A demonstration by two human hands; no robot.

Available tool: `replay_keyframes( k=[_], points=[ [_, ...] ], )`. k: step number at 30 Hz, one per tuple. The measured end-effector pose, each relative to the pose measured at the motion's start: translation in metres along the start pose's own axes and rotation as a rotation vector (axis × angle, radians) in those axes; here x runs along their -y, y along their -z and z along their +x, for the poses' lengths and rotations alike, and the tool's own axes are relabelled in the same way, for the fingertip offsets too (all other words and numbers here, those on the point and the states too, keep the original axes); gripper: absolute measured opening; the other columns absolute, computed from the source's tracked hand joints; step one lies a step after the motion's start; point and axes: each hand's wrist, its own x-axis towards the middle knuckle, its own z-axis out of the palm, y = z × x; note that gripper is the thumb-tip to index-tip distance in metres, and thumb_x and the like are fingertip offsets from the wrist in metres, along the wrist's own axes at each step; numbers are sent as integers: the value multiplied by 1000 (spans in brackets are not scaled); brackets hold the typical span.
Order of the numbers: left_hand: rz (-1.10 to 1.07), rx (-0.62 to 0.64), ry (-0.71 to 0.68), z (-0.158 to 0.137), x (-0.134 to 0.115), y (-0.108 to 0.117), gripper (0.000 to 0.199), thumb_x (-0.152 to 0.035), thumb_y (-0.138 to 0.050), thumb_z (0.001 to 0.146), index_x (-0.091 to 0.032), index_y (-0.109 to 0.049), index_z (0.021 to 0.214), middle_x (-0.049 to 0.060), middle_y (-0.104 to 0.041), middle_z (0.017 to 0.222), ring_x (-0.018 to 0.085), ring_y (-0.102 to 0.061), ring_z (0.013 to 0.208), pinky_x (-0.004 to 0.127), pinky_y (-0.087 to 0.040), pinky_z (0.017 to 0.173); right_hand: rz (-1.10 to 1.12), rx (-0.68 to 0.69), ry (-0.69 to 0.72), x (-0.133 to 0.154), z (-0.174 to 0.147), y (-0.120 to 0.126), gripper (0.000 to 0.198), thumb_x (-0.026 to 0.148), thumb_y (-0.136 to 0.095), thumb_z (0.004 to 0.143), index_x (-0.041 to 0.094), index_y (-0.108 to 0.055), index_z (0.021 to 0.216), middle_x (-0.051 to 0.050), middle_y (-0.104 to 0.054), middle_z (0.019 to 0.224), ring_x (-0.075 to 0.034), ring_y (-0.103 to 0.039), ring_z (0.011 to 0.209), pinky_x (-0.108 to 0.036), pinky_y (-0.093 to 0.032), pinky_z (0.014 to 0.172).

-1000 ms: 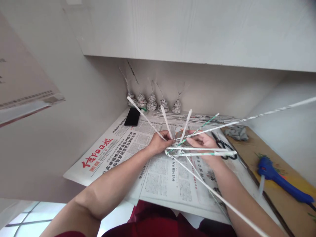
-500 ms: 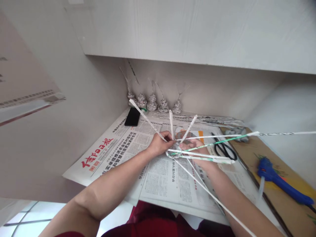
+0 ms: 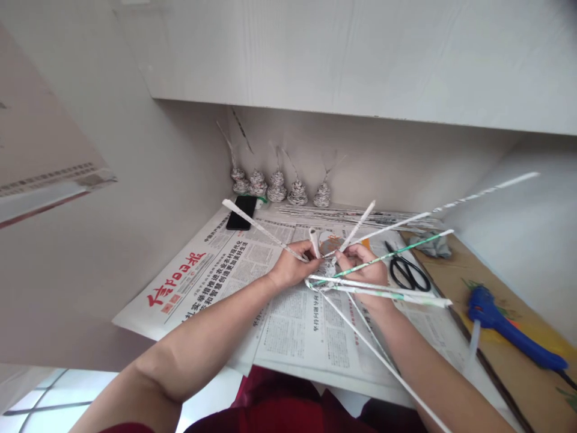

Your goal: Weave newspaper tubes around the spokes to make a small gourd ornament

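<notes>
Between my hands is a small woven base (image 3: 323, 275) of rolled newspaper, with several paper tubes sticking out all around. My left hand (image 3: 295, 263) is closed, thumb and fingers pinching the left side of the weave beside an upright tube (image 3: 314, 240). My right hand (image 3: 363, 267) grips its right side, fingers curled near a tube (image 3: 358, 225) that slants up to the right. A long tube (image 3: 473, 197) rises from the weave toward the upper right. One green-streaked tube (image 3: 396, 255) crosses in front of my right hand. Other tubes point right and down toward me.
Several gourd-shaped woven paper pieces (image 3: 276, 187) stand along the back wall, near a black phone (image 3: 241, 213). Spare paper rolls (image 3: 360, 216) lie behind the newspaper (image 3: 216, 264). At right are black scissors (image 3: 409, 273), a grey crumpled lump (image 3: 430, 245) and a blue glue gun (image 3: 509, 331) on cardboard.
The long tube at right has swung upward from nearly level. The woven base has turned a little, the left tube's tip dropping lower. My right hand has come up more into view.
</notes>
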Motion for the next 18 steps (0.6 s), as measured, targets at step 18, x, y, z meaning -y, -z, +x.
replay_keyframes(
  k=[18],
  points=[
    [-26,88,-22,-2,3,1,14,-26,-67,73,-12,-62,71,2,-64,69,10,-55,62,20,-42,59,736,-69,-294,9,19,17,53,74,-57,71,24,-62,87,-3,-70,82,-12,-56,46,-24,-40,34]
  ],
)
